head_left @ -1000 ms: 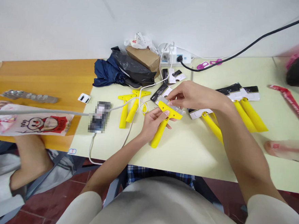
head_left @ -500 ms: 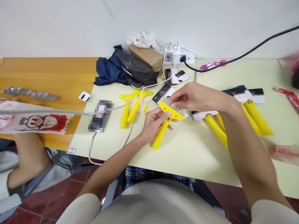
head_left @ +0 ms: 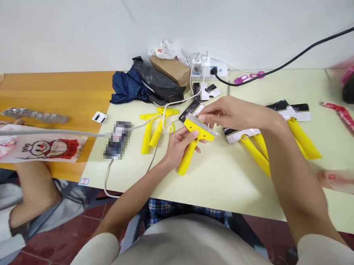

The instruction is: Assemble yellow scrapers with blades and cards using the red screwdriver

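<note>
A yellow scraper (head_left: pixel 188 155) with a T-shaped head is held in my left hand (head_left: pixel 178 147), thumb on the front of the head and fingers behind it. Along the top of the head runs a grey blade edge (head_left: pixel 193 120), with shiny clear plastic at its right end. My right hand (head_left: pixel 219 113) is closed in a pinch at this edge; the exact contact between the fingertips is small and partly hidden. Two more yellow scrapers (head_left: pixel 147 136) lie left of my left hand. Behind the held one is a black-and-white packaging card (head_left: pixel 192 109).
Several yellow handles (head_left: pixel 305 139) with cards lie at the right, partly behind my right forearm. White cables cross the table near a power strip (head_left: pixel 220 67). A dark bag (head_left: pixel 159 81) and cardboard box (head_left: pixel 172 71) stand at the back. Another person's arm (head_left: pixel 37 179) is at the left.
The scraper and both hands have shifted slightly left in view, as has much of the table. The clear plastic at the head's right end shows less. Both hands keep their hold.
</note>
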### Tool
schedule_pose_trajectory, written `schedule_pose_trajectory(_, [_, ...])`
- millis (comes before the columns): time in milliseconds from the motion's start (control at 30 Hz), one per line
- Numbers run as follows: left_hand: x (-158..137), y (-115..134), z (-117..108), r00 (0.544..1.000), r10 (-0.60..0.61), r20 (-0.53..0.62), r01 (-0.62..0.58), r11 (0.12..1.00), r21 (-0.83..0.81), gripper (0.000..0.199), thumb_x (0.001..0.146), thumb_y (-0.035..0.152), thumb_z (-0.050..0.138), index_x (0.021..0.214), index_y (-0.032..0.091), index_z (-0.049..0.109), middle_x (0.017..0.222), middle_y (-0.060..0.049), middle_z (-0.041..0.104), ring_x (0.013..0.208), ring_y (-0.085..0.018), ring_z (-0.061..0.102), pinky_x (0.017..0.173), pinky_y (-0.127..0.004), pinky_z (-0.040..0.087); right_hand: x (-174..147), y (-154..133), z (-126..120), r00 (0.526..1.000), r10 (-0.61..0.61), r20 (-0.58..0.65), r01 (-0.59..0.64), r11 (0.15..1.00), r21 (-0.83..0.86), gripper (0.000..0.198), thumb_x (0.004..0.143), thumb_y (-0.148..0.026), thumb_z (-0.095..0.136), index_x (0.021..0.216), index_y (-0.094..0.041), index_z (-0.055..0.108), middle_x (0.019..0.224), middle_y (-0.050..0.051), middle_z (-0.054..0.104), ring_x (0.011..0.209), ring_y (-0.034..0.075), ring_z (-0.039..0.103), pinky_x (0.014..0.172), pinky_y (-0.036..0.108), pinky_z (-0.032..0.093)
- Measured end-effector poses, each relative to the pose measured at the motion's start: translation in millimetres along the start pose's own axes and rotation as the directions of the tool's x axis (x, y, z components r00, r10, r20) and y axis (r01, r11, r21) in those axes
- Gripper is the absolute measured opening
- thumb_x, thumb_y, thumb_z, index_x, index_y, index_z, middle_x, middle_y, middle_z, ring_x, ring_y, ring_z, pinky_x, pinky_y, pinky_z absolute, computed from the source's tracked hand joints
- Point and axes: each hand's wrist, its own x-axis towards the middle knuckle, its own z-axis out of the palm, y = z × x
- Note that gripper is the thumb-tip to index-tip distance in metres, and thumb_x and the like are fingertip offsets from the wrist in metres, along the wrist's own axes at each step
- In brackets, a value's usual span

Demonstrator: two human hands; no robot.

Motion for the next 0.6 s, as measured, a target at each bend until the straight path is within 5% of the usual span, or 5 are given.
schedule_pose_trajectory(167, [5.8,10.6,-7.8,0.986,0.080,-0.146,-0.086,0.996,-0.035,0.043,0.091,0.053,0.087,0.116,0.021,0.075,0.108,-0.007,0.082,0.095,-0.025,0.085,0.055,-0.023,0.063,2.3,27.2,-5.6,0.956,0.165,-0.245,-0.212,0.960,-0.182,0.025,0.107,-0.036,0.056,0.109,-0.021,0.075,0.097,0.008,0.077,0.080,0.021,0.065,0.075,0.037,0.045])
schedule_pose_trajectory(400, [16.1,22.8,-22.5,0.945,0.170,-0.281,-0.184,0.983,-0.024,0.035,0.093,0.053,0.085,0.108,0.025,0.071,0.110,-0.004,0.080,0.096,-0.020,0.084,0.057,-0.023,0.063,30.0,87.6,11.3,0.944,0.327,-0.049,-0.327,0.898,-0.294,0.021,0.085,-0.019,0.080,0.106,-0.018,0.077,0.105,0.010,0.077,0.087,0.023,0.066,0.078,0.035,0.046])
schedule_pose_trajectory(600, [16.4,23.0,-22.5,0.942,0.157,-0.295,-0.186,0.980,-0.071,0.036,0.091,0.051,0.089,0.105,0.023,0.072,0.104,-0.002,0.080,0.098,-0.020,0.084,0.063,-0.021,0.064,30.5,86.9,14.5,0.941,0.327,-0.087,-0.339,0.907,-0.250,0.007,0.088,-0.020,0.076,0.095,-0.018,0.075,0.092,0.009,0.075,0.077,0.021,0.063,0.073,0.036,0.045])
